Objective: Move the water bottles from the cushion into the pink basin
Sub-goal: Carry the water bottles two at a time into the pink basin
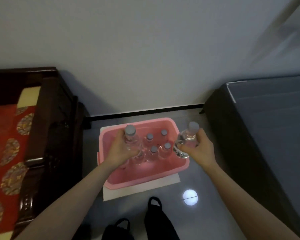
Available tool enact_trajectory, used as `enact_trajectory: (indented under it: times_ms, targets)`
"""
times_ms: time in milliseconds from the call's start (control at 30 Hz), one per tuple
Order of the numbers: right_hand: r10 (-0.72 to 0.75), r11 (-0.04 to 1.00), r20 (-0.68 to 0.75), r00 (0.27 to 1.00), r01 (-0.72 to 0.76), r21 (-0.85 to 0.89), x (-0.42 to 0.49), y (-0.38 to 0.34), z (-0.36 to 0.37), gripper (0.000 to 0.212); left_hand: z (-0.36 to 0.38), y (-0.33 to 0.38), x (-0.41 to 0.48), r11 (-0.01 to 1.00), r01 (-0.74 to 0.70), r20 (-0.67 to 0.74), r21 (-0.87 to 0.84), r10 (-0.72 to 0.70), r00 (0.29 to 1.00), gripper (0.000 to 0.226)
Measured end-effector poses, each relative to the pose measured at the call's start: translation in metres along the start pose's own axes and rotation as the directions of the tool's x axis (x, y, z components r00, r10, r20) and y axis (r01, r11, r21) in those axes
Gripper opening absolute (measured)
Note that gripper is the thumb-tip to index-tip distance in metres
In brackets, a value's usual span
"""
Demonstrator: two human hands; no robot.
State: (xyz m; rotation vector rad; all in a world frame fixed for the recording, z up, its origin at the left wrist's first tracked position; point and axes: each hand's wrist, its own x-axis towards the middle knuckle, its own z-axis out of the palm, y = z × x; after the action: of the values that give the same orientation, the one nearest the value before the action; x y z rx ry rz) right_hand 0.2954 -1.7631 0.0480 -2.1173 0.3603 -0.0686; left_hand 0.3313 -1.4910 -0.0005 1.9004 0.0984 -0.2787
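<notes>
over the pink basin (145, 183) on the floor (173, 210), i hold one water bottle in each grip. my left grip (121, 148) is curled round the body of a clear bottle (131, 137) with a grey cap, held about upright above the basin's left part. my right grip (202, 147) is wrapped round a second bottle (187, 141), tilted a little, hanging above the basin's right rim and not yet inside it. neither bottle looks set down.

inside the basin i count four grey caps (153, 149) standing close together toward the far side. a clear shape under my left grip may be a fifth bottle, but i cannot tell. the near part of the basin's bottom is bare pink, so i judge there is room for both.

the red patterned cushion (5, 135) lies to my left on a dark wooden seat (47, 118). the part i can see carries no bottles, though much of it is out of view. so i judge the task well along: four at least are in, these two are next, and whether more wait on the cushion i cannot say. the basin sits on a white sheet (137, 193).
</notes>
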Motion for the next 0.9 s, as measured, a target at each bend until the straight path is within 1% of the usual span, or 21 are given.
enact_trajectory:
  times_ms: [100,133,167,200,233,300,400,433,567,667,767,833,900]
  targets:
    - [-0.005,0.998,0.166,0.986,0.015,-0.058,0.024,0.017,0.013,0.054,0.015,-0.011,-0.005,0.999,-0.006,-0.068,0.054,0.010,0.998,0.066]
    - [-0.011,0.996,0.234,0.972,0.031,-0.083,0.031,0.024,0.018,0.053,0.021,-0.018,-0.006,0.997,-0.008,-0.085,0.071,0.014,0.996,0.067]
    - [-0.015,0.994,0.302,0.953,0.048,-0.103,0.036,0.031,0.023,0.052,0.025,-0.025,-0.007,0.992,-0.019,-0.093,0.126,0.031,0.995,0.070]
    - [-0.010,0.992,0.367,0.930,0.056,-0.115,0.040,0.040,0.029,0.053,0.029,-0.034,-0.008,0.983,-0.025,-0.087,0.182,0.041,0.995,0.074]
    - [-0.007,0.991,0.419,0.908,0.062,-0.119,0.042,0.050,0.036,0.056,0.032,-0.042,-0.011,0.978,-0.005,-0.076,0.210,0.022,0.997,0.079]
    - [-0.023,0.985,0.497,0.868,0.104,-0.135,0.046,0.069,0.048,0.060,0.038,-0.056,-0.015,0.975,0.026,-0.039,0.219,-0.018,0.999,0.085]
    - [-0.044,0.948,0.627,0.778,0.231,-0.219,0.057,0.095,0.068,0.052,0.043,-0.070,-0.013,0.952,-0.011,0.025,0.307,0.004,1.000,0.082]
    - [-0.043,0.930,0.656,0.754,0.271,-0.250,0.059,0.100,0.072,0.051,0.042,-0.068,-0.011,0.947,-0.027,0.043,0.319,0.014,0.999,0.083]
    - [-0.045,0.854,0.709,0.703,0.395,-0.338,0.072,0.114,0.088,0.050,0.037,-0.057,0.004,0.940,-0.079,0.134,0.332,0.036,0.990,0.083]
    - [0.015,0.813,0.754,0.657,0.431,-0.392,0.076,0.118,0.093,0.049,0.036,-0.053,0.007,0.954,-0.081,0.203,0.289,0.022,0.979,0.081]
    - [0.029,0.747,0.784,0.620,0.508,-0.429,0.075,0.122,0.096,0.043,0.038,-0.054,0.002,0.945,-0.051,0.246,0.323,-0.032,0.969,0.078]
    - [0.033,0.725,0.785,0.618,0.526,-0.445,0.076,0.123,0.097,0.035,0.042,-0.056,-0.002,0.930,-0.049,0.267,0.363,-0.053,0.962,0.071]
    - [0.025,0.712,0.773,0.635,0.532,-0.460,0.078,0.123,0.097,0.023,0.045,-0.059,-0.005,0.905,-0.071,0.285,0.420,-0.058,0.957,0.067]
